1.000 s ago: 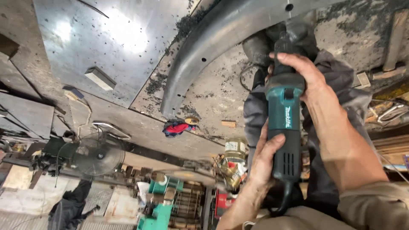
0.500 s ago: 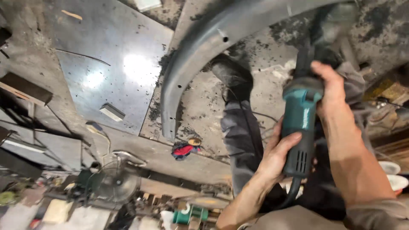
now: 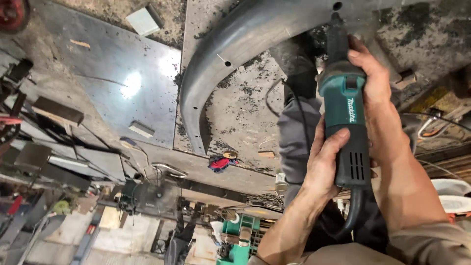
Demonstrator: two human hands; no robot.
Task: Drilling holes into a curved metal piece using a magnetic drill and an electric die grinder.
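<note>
Left hand (image 3: pixel 326 164) and right hand (image 3: pixel 375 83) grip the teal grinder (image 3: pixel 345 122) between them.

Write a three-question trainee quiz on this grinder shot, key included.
1. True or false: both hands grip the grinder.
2. Which hand is nearer the cord end? A) left hand B) right hand
3. Fill in: the grinder's tip points at the curved dark ____ part.
Key: 1 true; 2 A; 3 metal.
</note>
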